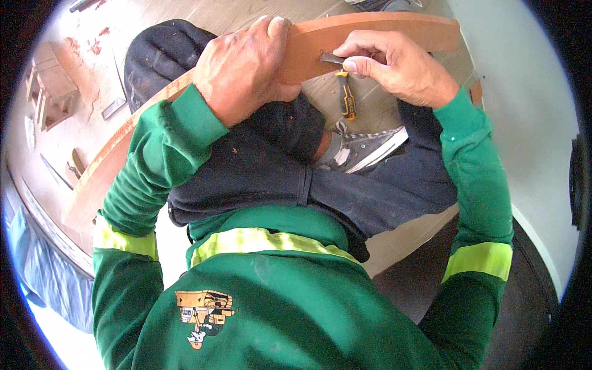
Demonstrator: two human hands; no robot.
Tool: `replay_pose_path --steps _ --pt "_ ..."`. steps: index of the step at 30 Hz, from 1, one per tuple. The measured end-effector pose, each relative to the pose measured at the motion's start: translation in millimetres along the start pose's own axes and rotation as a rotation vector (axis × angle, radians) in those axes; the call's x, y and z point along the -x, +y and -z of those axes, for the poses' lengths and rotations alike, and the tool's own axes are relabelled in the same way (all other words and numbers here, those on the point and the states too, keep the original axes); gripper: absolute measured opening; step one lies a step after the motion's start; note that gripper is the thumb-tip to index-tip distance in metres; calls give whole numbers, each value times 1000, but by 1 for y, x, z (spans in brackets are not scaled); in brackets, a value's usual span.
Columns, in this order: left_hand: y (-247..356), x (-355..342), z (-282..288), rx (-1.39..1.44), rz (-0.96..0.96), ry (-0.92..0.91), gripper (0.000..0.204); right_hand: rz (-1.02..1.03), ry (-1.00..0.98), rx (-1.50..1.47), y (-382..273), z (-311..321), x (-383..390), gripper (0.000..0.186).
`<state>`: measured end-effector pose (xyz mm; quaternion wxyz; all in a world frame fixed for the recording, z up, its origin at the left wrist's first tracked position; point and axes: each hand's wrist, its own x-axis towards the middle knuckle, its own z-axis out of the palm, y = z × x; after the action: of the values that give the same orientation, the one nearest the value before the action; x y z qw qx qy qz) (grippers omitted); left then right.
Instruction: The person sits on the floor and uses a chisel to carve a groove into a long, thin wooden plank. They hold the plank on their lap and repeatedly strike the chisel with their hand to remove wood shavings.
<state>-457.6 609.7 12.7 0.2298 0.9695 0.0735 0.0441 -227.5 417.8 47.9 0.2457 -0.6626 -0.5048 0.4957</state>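
Note:
My left hand (pixel 250 61) is closed over the edge of a long reddish-brown wooden board (pixel 376 26), with the thumb below it. The board runs across my legs from the left side to the upper right. My right hand (pixel 394 65) pinches a small flat dark metal piece (pixel 332 58) between thumb and forefinger, against the board's face. A tool with a yellow and black handle (pixel 347 98) shows just below those fingers; its upper end is hidden near the metal piece, and I cannot tell whether they join.
A small wooden box-like frame (pixel 52 86) stands on the floor at the left, near reddish shavings (pixel 98 40) and a flat metal-coloured piece (pixel 113 108). Blue fabric (pixel 46 265) lies at lower left. A pale wall (pixel 524 123) rises at right. My shoe (pixel 370 148) is under the board.

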Motion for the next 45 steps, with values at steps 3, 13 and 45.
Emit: replay_pose_path --steps 3,13,45 --pt "7 -4 3 -25 18 -34 81 -223 159 -541 -5 -36 20 33" --pt "66 -76 -10 38 -150 -149 88 71 863 -1284 -39 -102 101 54" --pt "-43 39 77 69 -42 -304 92 82 514 135 -100 -121 59 34"
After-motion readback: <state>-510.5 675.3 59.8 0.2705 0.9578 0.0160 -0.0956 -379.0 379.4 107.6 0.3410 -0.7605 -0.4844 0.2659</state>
